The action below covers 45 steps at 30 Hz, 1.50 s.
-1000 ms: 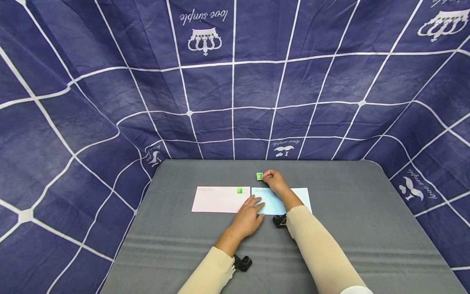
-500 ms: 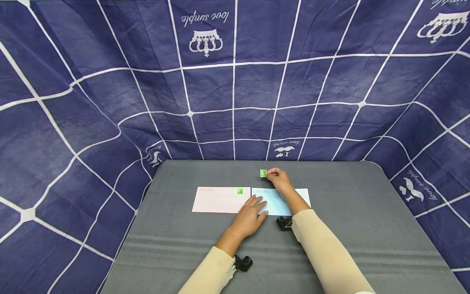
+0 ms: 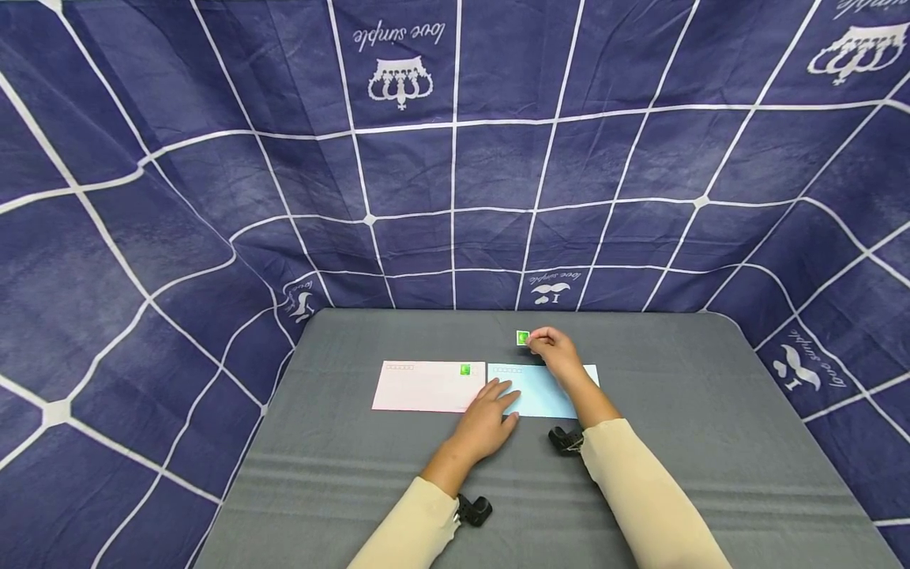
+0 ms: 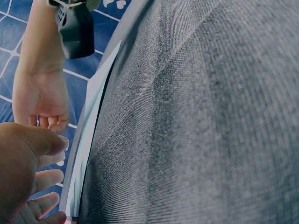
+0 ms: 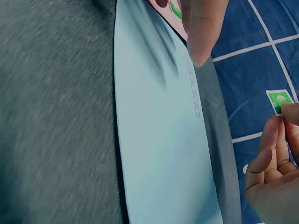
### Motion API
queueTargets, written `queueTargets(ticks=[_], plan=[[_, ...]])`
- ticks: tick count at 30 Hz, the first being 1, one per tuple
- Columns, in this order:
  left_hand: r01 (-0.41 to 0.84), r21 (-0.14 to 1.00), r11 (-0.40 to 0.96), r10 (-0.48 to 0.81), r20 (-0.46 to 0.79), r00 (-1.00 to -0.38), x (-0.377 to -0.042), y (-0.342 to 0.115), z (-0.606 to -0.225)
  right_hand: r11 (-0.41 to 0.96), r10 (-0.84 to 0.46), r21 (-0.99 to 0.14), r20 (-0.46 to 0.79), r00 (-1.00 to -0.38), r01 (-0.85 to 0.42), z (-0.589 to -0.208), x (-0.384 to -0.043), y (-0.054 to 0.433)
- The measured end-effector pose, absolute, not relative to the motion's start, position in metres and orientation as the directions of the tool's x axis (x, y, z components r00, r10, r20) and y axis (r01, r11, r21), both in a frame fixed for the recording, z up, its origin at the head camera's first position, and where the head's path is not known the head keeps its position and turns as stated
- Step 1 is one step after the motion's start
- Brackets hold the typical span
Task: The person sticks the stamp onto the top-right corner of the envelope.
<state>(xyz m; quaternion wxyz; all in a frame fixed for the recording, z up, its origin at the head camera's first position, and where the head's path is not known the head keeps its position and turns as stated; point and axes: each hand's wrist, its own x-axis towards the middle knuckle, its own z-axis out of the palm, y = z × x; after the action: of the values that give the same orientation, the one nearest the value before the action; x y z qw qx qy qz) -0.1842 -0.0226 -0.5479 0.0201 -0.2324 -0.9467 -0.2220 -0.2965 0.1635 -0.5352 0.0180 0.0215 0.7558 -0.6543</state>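
Note:
Between the thumb and fingers of my right hand (image 3: 558, 353) is a small green stamp (image 3: 522, 337) with a white border. The right wrist view shows the stamp (image 5: 278, 99) pinched at one edge, up off the table. Below that hand lies a light blue envelope (image 3: 542, 395), partly covered by the forearm. My left hand (image 3: 483, 425) has its fingers spread over the envelope's left end, casting shadows there; whether they touch the paper I cannot tell. A pink envelope (image 3: 423, 389) lies flat just left of the blue one, with a green stamp (image 3: 465, 369) at its upper right.
A grey cloth-covered table (image 3: 341, 482) lies beneath everything. A dark blue curtain (image 3: 498, 166) with white lines rises behind it and along both sides. Black cameras (image 3: 474, 510) are worn on the wrists.
My right hand has shifted to the right with the pinched stamp, uncovering more of the blue envelope's left part. The left hand stays almost where it was, and both envelopes lie unmoved.

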Motion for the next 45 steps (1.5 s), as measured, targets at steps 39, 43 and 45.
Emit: queueTargets(ticks=[39,43,45], plan=[[0.499,0.326,0.803,0.479,0.145,-0.866,-0.19,-0.013,-0.548,0.217,0.04,-0.975,-0.041,-0.998,0.049,-0.527,-0.252,0.229],[0.493,0.32,0.809,0.474,0.141,-0.869,-0.191,-0.013,-0.55,0.276,0.041,-0.96,-0.047,-0.998,0.057,-0.528,-0.25,0.235],[0.486,0.323,0.812,0.471,0.131,-0.873,-0.191,-0.013,-0.55,0.287,0.044,-0.956,-0.048,-0.998,0.058,-0.529,-0.25,0.236]])
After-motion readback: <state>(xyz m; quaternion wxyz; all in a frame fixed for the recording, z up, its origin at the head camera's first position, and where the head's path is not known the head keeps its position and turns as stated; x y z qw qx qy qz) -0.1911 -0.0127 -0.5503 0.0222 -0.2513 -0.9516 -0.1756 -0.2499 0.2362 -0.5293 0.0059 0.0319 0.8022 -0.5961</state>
